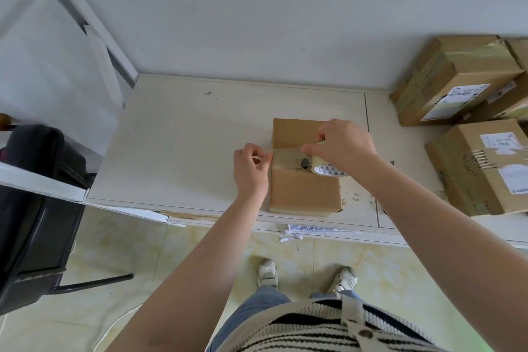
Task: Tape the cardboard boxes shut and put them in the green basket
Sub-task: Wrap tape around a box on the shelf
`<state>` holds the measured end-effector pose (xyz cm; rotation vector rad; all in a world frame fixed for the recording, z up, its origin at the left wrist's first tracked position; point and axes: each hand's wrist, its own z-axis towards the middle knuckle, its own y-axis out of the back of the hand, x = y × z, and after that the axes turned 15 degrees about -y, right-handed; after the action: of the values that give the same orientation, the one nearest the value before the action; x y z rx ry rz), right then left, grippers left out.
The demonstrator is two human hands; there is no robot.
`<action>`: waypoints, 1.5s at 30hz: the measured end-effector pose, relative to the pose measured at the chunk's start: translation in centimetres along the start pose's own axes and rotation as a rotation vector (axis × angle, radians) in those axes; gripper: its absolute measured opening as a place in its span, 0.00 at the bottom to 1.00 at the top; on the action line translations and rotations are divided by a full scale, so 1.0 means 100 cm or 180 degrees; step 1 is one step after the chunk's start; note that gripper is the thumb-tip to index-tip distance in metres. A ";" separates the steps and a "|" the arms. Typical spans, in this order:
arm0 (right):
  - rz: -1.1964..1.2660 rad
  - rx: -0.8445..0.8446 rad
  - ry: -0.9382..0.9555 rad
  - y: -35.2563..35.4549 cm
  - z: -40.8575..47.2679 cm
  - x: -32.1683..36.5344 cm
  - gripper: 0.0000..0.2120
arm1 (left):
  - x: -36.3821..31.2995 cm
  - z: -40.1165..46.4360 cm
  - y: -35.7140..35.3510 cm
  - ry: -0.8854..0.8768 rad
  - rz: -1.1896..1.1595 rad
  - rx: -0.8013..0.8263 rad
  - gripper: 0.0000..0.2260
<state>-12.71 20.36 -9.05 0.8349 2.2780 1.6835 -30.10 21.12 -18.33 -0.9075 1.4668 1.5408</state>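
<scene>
A flat brown cardboard box (303, 188) lies on the white table (183, 151) near its front edge. My right hand (344, 146) grips a roll of clear tape (325, 167) held just over the middle of the box. A strip of tape (285, 154) runs leftward from the roll across the box top. My left hand (251, 168) pinches the free end of that strip at the box's left edge. No green basket is in view.
Several cardboard boxes (457, 80) with labels are stacked at the table's right end, one more (485, 168) closer to me. A black chair (34, 208) stands at the left beside a white shelf frame (94, 31). Paper scraps (294, 233) hang at the table's front edge.
</scene>
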 end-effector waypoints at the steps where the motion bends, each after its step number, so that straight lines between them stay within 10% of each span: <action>1: 0.0014 -0.0008 -0.0002 0.000 0.000 0.000 0.22 | 0.001 -0.001 -0.002 -0.0217 0.0424 0.0069 0.06; 17: -0.0031 0.0046 0.0118 0.015 0.010 -0.048 0.27 | 0.008 0.003 0.001 -0.1146 0.2779 0.1007 0.23; 32: 0.0698 0.0587 -0.0287 -0.040 0.038 -0.097 0.23 | 0.009 0.005 0.004 -0.1055 0.2304 0.1327 0.19; 45: 0.0816 0.1074 -0.0183 -0.044 0.043 -0.101 0.40 | 0.006 -0.004 0.014 -0.0984 0.1886 0.1717 0.24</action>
<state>-3.80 17.59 -16.39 1.2757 2.5441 1.3553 -31.61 20.79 -18.31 0.0945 1.8715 1.4665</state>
